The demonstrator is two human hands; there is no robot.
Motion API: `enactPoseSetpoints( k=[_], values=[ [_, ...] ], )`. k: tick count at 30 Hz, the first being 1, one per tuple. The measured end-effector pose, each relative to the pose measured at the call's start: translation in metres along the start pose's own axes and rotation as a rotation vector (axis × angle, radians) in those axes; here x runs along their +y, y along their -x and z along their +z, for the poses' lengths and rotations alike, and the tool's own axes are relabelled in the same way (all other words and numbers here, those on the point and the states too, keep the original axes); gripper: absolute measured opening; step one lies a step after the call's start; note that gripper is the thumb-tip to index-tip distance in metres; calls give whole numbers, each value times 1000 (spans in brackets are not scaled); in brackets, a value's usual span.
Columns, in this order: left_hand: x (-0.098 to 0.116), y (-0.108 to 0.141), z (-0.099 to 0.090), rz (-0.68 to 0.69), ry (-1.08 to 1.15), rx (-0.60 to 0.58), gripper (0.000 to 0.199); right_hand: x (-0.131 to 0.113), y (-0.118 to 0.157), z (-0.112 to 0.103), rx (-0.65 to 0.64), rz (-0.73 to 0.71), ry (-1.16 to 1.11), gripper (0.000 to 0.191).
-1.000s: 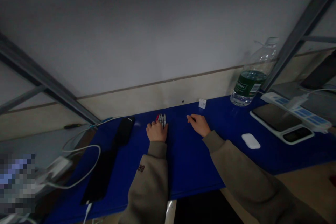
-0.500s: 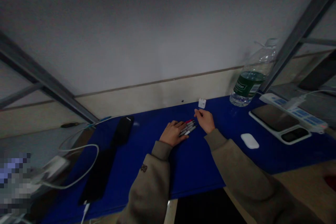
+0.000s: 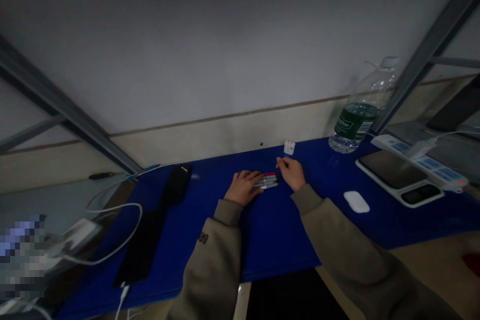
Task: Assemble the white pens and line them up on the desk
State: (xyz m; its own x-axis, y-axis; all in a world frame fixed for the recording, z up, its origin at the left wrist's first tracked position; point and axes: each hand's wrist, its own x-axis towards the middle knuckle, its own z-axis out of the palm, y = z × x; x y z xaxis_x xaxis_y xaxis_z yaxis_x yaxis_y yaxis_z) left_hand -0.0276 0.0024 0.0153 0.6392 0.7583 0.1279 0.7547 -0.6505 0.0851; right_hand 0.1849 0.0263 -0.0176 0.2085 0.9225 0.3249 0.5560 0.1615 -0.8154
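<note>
**Both hands flank a row of markers on a blue tabletop**

On the far left, beyond the left hand, a white cable (image 3: 116, 225) loops from a white charger (image 3: 80, 234) beside a long black pad (image 3: 140, 247). A black phone (image 3: 177, 185) lies nearer the wall. A tan sleeve (image 3: 221, 255) covers the left arm, with dark letters that look like "BR", only partly readable.

The left hand (image 3: 243, 188) lies palm down on the blue tabletop (image 3: 273, 240), fingers together and slightly curled, their tips touching the left ends of the markers (image 3: 266, 180). The markers lie side by side between the hands, one with a red cap. The right hand (image 3: 291, 172) sits just beside their right ends, fingers loosely curled and not closed on anything. Whether it touches them, I cannot tell.

Beyond it stand a white plug (image 3: 289, 147) and a water bottle (image 3: 356, 122), its green label too small to read. Further right lie a white mouse (image 3: 356, 202), a tablet (image 3: 390, 170), a phone (image 3: 420, 194) and a power strip (image 3: 420, 162).
</note>
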Motion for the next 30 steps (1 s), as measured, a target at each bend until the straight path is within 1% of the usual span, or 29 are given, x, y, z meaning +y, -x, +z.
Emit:
enactPoseSetpoints(
  k=[3, 5, 8, 10, 11, 12, 14, 15, 16, 17, 18, 19, 21, 24, 27, 28, 30],
  values=[
    [2, -2, 4, -49, -8, 11, 50, -2, 1, 2, 14, 6, -27, 46],
    [3, -3, 6, -79, -5, 5, 53, -3, 1, 4, 26, 23, -106, 47],
    [4, -2, 7, -110, 22, -3, 58, -3, 0, 9, 23, 110, -357, 55],
    [3, -1, 6, -126, 63, 19, 62, 0, -1, 13, -1, 173, -533, 60],
    [2, -1, 5, -146, 97, 57, 63, 1, -1, 15, -13, 198, -601, 62],
    [-1, -1, 5, -185, 144, 122, 62, 2, -2, 18, -24, 219, -658, 63],
    [-8, -3, 8, -316, 307, 323, 53, 3, -1, 22, -41, 252, -751, 64],
    [-12, -4, 10, -402, 428, 440, 50, 3, -1, 24, -56, 262, -791, 64],
    [-17, -6, 14, -483, 579, 541, 51, 3, 0, 26, -76, 267, -827, 65],
    [-21, -8, 18, -558, 751, 620, 56, 2, 1, 27, -99, 265, -856, 65],
    [-24, -11, 23, -624, 919, 661, 60, 2, 2, 29, -124, 259, -878, 65],
    [-27, -13, 28, -665, 1064, 670, 64, 1, 3, 30, -147, 254, -895, 64],
    [-29, -17, 36, -661, 1275, 672, 69, -1, 5, 31, -182, 243, -925, 64],
    [-26, -21, 42, -600, 1396, 658, 70, -2, 6, 32, -203, 241, -938, 64],
    [-23, -22, 40, -577, 1359, 647, 71, -3, 5, 31, -194, 255, -933, 64],
    [-22, -22, 38, -582, 1302, 641, 72, -3, 5, 30, -191, 257, -935, 64],
    [-20, -19, 33, -574, 1089, 597, 67, -4, 5, 30, -185, 257, -939, 64]
  ],
)
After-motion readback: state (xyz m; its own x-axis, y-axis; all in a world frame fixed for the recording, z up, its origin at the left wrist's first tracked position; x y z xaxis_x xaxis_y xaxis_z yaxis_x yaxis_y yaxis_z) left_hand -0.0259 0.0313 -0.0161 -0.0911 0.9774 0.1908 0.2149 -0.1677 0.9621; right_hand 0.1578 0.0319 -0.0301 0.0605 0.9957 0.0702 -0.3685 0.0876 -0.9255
